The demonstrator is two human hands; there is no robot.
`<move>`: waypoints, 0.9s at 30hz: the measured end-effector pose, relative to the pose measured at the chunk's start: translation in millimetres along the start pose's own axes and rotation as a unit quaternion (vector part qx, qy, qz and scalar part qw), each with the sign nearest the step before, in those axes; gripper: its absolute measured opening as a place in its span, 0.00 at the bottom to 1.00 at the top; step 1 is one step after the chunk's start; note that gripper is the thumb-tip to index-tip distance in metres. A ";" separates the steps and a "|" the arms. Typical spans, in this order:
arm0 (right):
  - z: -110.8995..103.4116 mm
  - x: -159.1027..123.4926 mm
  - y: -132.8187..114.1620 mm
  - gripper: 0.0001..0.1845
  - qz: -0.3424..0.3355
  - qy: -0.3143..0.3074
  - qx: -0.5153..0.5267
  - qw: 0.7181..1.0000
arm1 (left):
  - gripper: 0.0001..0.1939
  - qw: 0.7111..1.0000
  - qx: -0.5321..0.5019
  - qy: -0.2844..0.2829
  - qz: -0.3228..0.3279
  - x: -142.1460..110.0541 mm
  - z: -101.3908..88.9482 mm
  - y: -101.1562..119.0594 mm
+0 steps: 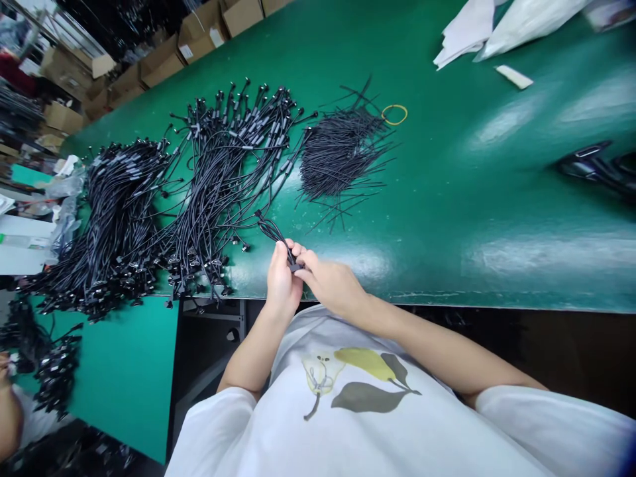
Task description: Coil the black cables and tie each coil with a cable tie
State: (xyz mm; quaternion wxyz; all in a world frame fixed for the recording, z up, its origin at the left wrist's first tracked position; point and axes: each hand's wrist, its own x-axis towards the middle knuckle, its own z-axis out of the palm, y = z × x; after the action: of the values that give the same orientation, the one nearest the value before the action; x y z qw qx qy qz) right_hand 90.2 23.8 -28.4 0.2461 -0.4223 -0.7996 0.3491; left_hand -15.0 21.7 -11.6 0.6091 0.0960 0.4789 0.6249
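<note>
Two bare hands meet just below the centre of the frame, at the near edge of a green table [462,192]. The left hand [282,281] is curled around a folded black cable [272,230], whose looped end points to the upper left; the right hand [334,281] pinches its lower end (the fingers partly hide it there). Left of centre spreads a pile of black cables [209,179], with a second pile [122,218] touching it, farther left. Above the hands lies a heap of thin black strands [332,152]; a yellow band [395,123] rests by its upper right edge. Cardboard boxes [201,30] line the upper left.
</note>
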 end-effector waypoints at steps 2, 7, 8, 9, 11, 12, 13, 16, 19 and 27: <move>-2.9 1.5 3.4 0.09 0.043 -0.010 0.143 0.989 | 0.14 1.000 0.000 -0.011 0.003 -0.8 0.5 -0.5; -6.5 -0.3 6.8 0.08 0.029 0.020 0.183 0.982 | 0.14 1.000 -0.006 -0.019 0.022 0.1 0.5 1.0; -6.7 -1.7 5.6 0.08 0.003 0.044 0.105 0.994 | 0.14 0.999 -0.010 -0.019 0.031 0.6 0.4 1.6; -6.7 -3.1 4.3 0.09 -0.036 0.072 0.016 0.997 | 0.14 0.999 -0.013 -0.018 0.038 1.2 0.3 2.1; -6.0 -4.3 2.1 0.10 -0.136 0.120 -0.143 0.973 | 0.14 0.999 -0.013 -0.014 0.041 2.0 0.4 3.0; -5.4 -3.9 1.6 0.10 -0.180 0.132 -0.200 0.954 | 0.13 0.999 -0.008 -0.011 0.037 2.3 0.5 3.3; -4.8 -2.7 1.4 0.10 -0.210 0.137 -0.243 0.937 | 0.13 0.999 -0.001 -0.008 0.032 2.4 0.6 3.3; -4.1 2.5 1.2 0.11 -0.241 0.143 -0.316 0.906 | 0.12 1.000 0.012 -0.002 0.026 2.6 -0.6 2.4; -5.8 5.9 -0.8 0.12 -0.266 0.150 -0.352 0.885 | 0.12 1.000 0.008 -0.005 0.027 2.8 -3.3 0.7; -14.0 10.3 2.0 0.09 -0.256 0.127 -0.250 0.925 | 0.12 0.998 0.011 -0.033 0.044 5.3 -1.7 -2.5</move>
State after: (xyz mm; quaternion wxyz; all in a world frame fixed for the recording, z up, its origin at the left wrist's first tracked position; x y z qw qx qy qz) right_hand 95.5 38.2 -20.1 0.3132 -0.2915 -0.9038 0.0058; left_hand -15.8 24.9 -16.7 0.5954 0.1436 0.4608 0.6423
